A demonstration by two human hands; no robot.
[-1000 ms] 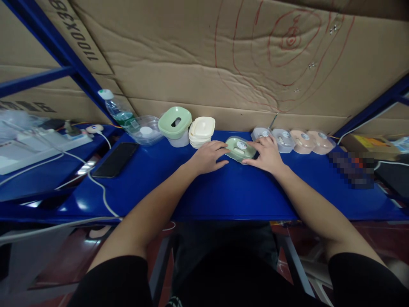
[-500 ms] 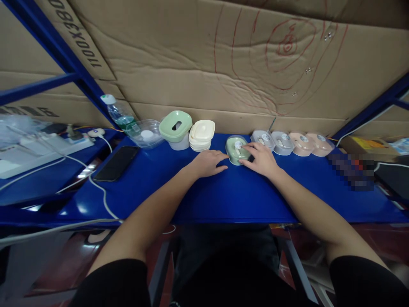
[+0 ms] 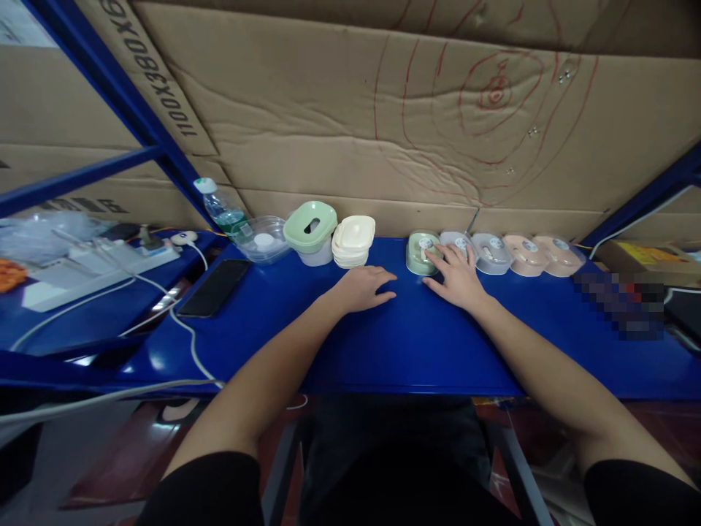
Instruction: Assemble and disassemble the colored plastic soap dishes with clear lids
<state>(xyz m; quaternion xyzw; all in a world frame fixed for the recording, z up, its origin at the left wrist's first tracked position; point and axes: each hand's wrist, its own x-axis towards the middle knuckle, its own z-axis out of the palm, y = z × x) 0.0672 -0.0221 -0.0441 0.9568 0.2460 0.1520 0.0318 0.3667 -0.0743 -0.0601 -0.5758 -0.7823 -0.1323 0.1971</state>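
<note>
A small green box with a clear lid and a round label [image 3: 419, 256] stands at the left end of a row, beside two greyish boxes [image 3: 491, 256] and two pink ones [image 3: 524, 256]. My right hand [image 3: 456, 276] has its fingers spread at the green box's right side and partly hides the nearest greyish box. Whether the fingertips touch the green box, I cannot tell. My left hand [image 3: 362, 288] is open and empty above the blue table [image 3: 405, 343], in front of a stack of cream lids [image 3: 353, 241].
Left of the cream stack are a green lid with a slot [image 3: 310, 225] on a pale container, a clear plastic tub [image 3: 267, 241] and a bottle [image 3: 222, 210]. A black phone [image 3: 215, 288] and white cables [image 3: 191, 340] lie further left. Cardboard [image 3: 307, 95] walls the back.
The green box has moved right and back, up against the row of boxes. My right hand has opened out from around it. My left hand stays beside the cream lids, away from the box.
</note>
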